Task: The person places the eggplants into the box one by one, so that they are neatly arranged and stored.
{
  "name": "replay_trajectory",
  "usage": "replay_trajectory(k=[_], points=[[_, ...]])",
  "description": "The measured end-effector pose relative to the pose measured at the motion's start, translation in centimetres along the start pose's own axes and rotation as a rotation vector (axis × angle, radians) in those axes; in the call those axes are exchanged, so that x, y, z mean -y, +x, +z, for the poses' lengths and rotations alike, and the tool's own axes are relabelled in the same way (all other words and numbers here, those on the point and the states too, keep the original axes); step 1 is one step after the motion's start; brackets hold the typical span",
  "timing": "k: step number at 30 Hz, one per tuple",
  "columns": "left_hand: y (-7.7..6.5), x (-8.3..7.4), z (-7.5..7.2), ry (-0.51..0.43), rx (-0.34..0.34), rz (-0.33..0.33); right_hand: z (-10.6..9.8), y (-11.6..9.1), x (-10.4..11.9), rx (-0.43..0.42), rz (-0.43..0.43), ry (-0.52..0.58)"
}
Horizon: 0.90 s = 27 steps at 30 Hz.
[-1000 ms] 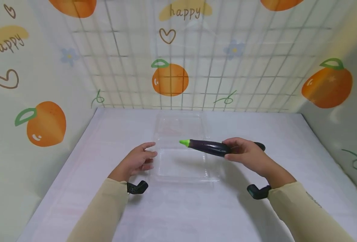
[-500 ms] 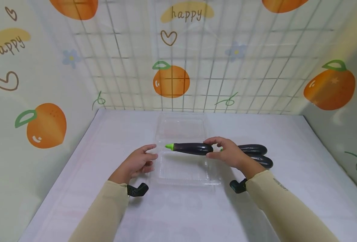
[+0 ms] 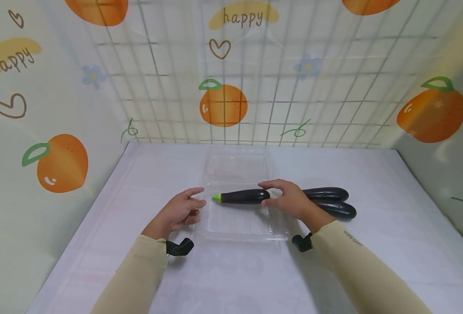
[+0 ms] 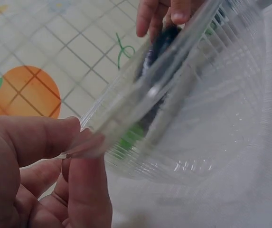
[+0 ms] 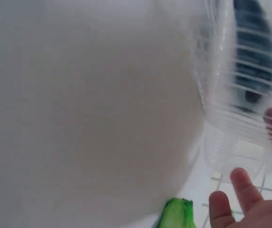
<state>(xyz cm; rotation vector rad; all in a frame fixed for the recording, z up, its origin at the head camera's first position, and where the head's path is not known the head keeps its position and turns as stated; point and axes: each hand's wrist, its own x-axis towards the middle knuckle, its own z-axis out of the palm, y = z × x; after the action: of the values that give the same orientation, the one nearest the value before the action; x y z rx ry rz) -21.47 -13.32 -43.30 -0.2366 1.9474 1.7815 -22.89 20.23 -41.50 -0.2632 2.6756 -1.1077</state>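
Eggplant, elongated and glossy dark purple with a bright green tip (image 3: 241,197), lies crosswise within the rear part of a rectangular clear plastic container with ribbed walls (image 3: 241,237), green tip toward the left side. Both wrist views show its dark body through the container wall; whether its underside touches the base cannot be told. The right hand (image 3: 290,201) holds the blunt end narrowly between thumb and forefinger; the remaining fingers are largely concealed in the head view. The left hand (image 3: 179,210) pinches the container's left rim between thumb and finger, as the left wrist view confirms. The clear plastic lid (image 3: 237,163) is open and laid back on the far side. A second glossy dark eggplant (image 3: 327,193) and a third glossy dark eggplant (image 3: 336,209) lie side by side to the right, partly hidden by the right hand and forearm. The supporting surface is a white-covered table (image 3: 231,279). Behind stands a pale backdrop (image 3: 168,100) printed with grid lines and oranges.
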Motion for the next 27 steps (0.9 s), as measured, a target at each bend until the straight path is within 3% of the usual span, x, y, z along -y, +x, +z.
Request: replay_trajectory(k=[8,13,19,23,27], points=[[-0.1,0.0,0.3,0.013,-0.013,0.012,-1.7,-2.2,-1.4,-0.049,-0.024,0.212],[-0.1,0.2,0.4,0.011,-0.018,0.001,-3.5,-4.9,-2.4,-0.056,-0.020,0.287],[-0.2,0.2,0.4,0.009,-0.016,0.003,-6.9,-8.8,-5.1,-0.157,-0.004,0.175],[-0.2,0.0,0.2,0.010,-0.008,0.005,-9.4,-11.0,-8.3,-0.225,0.123,0.026],[-0.2,0.2,0.0,0.007,0.010,0.004,-10.1,-12.1,-11.4,-0.204,0.229,0.005]])
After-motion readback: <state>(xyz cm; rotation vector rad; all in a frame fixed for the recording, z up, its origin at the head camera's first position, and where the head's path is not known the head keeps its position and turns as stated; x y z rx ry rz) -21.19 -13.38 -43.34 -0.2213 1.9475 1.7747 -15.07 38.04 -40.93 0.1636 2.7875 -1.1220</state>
